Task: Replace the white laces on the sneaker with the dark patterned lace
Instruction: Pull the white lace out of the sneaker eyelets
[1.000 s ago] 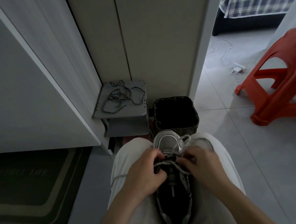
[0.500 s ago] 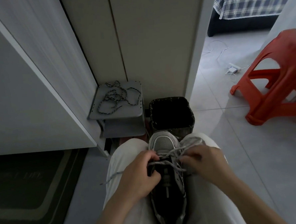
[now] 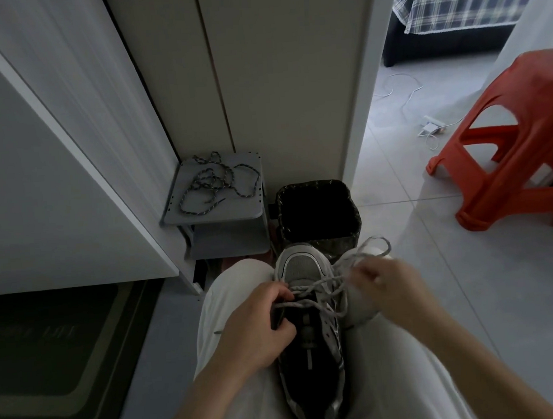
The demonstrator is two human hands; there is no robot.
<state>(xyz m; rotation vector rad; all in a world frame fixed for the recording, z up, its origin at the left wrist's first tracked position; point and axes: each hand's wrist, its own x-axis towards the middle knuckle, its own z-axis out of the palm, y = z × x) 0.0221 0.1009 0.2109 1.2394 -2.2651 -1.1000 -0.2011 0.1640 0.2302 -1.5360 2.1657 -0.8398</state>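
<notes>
Unlacing is proceeding: left hand (image 3: 259, 327) is gripping the sneaker (image 3: 310, 353) on the lap, right hand (image 3: 386, 283) is pinching the white laces (image 3: 325, 289) in curled fingers (image 3: 361, 277), the remaining crossings probably needing freeing next, while the dark patterned lace (image 3: 215, 184) is lying on the shelf (image 3: 214, 217) ahead.

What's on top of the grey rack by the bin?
The dark patterned lace, loosely tangled, on the top shelf of the grey rack. Lower shelf mostly covered by the top one; contents not visible.

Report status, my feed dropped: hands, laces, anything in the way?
Left hand grips sneaker at eyelets; right hand pinches white lace, loop out to the right. Dark patterned lace on grey shelf, untouched. Nothing blocking.
</notes>
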